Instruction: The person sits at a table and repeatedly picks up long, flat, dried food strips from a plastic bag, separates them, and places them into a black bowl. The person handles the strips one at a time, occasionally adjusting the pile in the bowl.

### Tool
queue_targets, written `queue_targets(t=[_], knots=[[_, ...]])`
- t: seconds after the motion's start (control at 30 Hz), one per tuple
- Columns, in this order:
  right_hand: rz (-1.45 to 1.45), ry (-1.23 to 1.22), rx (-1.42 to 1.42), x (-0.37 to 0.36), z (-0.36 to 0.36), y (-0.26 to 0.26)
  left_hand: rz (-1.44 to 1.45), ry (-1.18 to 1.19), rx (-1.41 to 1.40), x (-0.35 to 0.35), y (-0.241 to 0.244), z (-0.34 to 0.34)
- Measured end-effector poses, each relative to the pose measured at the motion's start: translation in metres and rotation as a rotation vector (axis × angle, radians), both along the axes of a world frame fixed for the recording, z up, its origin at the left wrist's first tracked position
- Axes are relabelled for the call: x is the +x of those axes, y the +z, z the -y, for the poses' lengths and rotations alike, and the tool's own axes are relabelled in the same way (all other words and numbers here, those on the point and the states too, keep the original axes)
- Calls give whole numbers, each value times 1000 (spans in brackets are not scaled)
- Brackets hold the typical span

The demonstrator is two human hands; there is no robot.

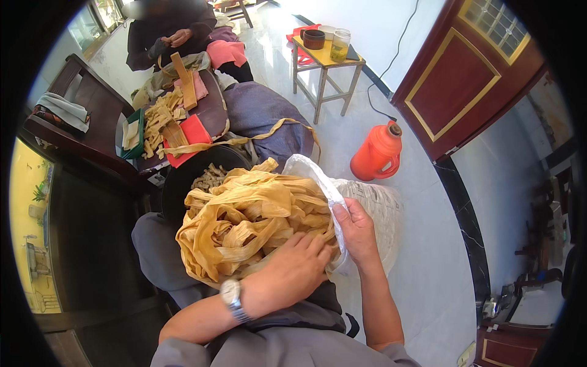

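A large tangle of yellowish-brown flat strips point(257, 206) lies over my lap, spilling at the mouth of a white woven sack point(376, 211). My right hand point(357, 229) grips the sack's folded white rim, thumb towards me. Resting on the strips near that rim is my left hand point(293, 266), with a metal wristwatch point(230, 293) on its wrist; its fingertips reach among the strips, and whether they pinch any is hidden. Beyond the tangle, a black tub point(179, 183) holds small pale pieces point(210, 178). One long strip point(257, 136) runs from the bench across a dark cloth bundle.
On the brown bench point(213, 105) are cut strips point(160, 114), a wooden board point(184, 82), a red cloth point(192, 133) and a green basket point(133, 137). Another person point(174, 32) sits behind it. A red thermos point(376, 151) stands at right, a small table point(321, 59) farther back.
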State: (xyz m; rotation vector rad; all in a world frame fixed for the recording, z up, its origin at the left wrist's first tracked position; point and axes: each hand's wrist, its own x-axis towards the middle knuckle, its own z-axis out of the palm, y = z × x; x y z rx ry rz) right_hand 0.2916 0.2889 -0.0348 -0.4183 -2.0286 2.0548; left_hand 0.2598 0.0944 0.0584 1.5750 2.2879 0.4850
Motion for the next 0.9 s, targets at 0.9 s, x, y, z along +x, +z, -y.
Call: queue_targets(t=[0.9], knots=[[-89, 193, 399, 16, -7, 85, 875, 72, 474, -92, -80, -96]])
